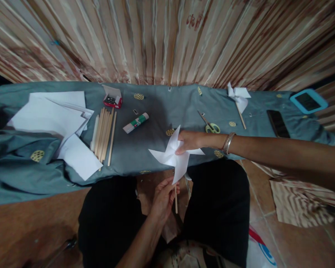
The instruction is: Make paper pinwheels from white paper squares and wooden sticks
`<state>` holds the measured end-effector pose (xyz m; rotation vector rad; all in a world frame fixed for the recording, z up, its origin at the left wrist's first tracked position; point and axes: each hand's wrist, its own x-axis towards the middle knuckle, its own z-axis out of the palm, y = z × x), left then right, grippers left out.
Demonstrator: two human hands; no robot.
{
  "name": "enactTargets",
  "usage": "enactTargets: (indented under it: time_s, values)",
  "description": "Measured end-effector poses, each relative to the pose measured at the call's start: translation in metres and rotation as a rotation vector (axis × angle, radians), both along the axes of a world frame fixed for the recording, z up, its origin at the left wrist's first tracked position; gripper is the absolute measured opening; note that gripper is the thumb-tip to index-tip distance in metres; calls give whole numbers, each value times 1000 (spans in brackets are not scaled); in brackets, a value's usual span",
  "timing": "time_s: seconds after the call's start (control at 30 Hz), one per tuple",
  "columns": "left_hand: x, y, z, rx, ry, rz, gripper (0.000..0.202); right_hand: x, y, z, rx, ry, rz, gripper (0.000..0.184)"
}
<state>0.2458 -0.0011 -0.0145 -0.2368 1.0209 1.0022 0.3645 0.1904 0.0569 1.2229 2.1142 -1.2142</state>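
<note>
A white paper pinwheel (171,158) on a thin wooden stick (176,203) is held over the front edge of the cloth, between my knees. My left hand (164,195) is closed around the stick, just below the paper blades. With its thumb at the pinwheel's centre, my right hand (185,142) pinches the folded paper; its other fingers are partly hidden behind the blades. A second white pinwheel (240,98) on a stick lies to the right on the cloth. Green-handled scissors (212,127) lie beyond my right wrist.
A grey-green cloth (156,100) covers the long surface. On its left lie white paper sheets (52,115), several wooden sticks (103,130), a small red box of pins (112,99) and a glue stick (136,123). A phone (278,123) and a blue-framed device (308,101) lie far right.
</note>
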Motion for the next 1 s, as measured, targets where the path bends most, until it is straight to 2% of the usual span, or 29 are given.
enactTargets:
  time_s: [0.27, 0.43, 0.63, 0.77, 1.0]
  values:
    - [-1, -2, -1, 17, 25, -27, 35, -6, 8, 5, 59, -87, 99, 25]
    - [-2, -2, -1, 31, -10, -40, 45, -7, 10, 6, 36, -54, 105, 23]
    - [-1, -3, 1, 165, -85, -172, 48, -4, 12, 4, 22, -11, 97, 22]
    - [3, -3, 2, 226, -38, -198, 46, -2, 13, 6, 25, 35, 109, 19]
    - [3, -3, 1, 242, 46, -200, 46, 0, 16, 2, 38, 94, 77, 20]
